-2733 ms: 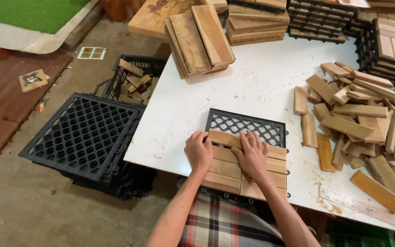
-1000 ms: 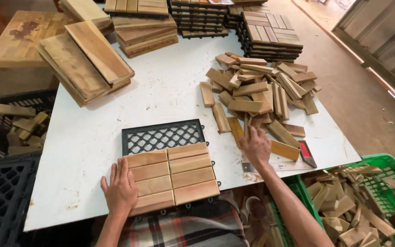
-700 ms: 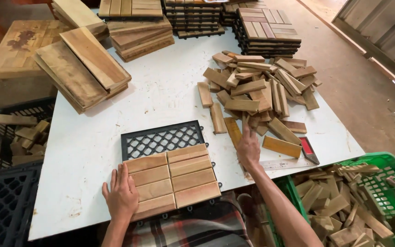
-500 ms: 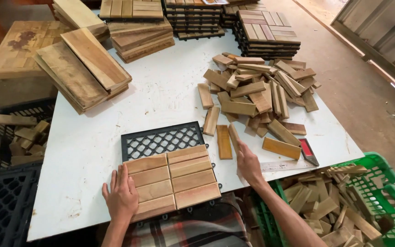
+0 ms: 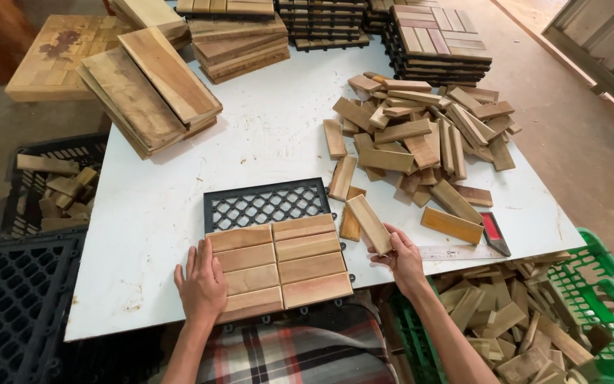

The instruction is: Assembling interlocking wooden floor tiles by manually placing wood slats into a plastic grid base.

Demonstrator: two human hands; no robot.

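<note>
At the table's (image 5: 143, 213) near edge, the right hand (image 5: 401, 256) grips a short wooden slat (image 5: 369, 224), long axis angled away, right of the black grid tile (image 5: 264, 205), while the left hand (image 5: 202, 281) lies flat, fingers released, on fitted slats (image 5: 278, 263).

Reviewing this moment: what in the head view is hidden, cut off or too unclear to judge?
- Black plastic grid: its near part lies under the wooden slats, so how they join is hidden.
- Slat in the right hand: its underside and the fingers behind it are hidden.
- Left hand: the palm covers the slats' left edge.
- Green crate: cut off by the frame's right and bottom edges.
- Person's body: cut off at the bottom edge.
</note>
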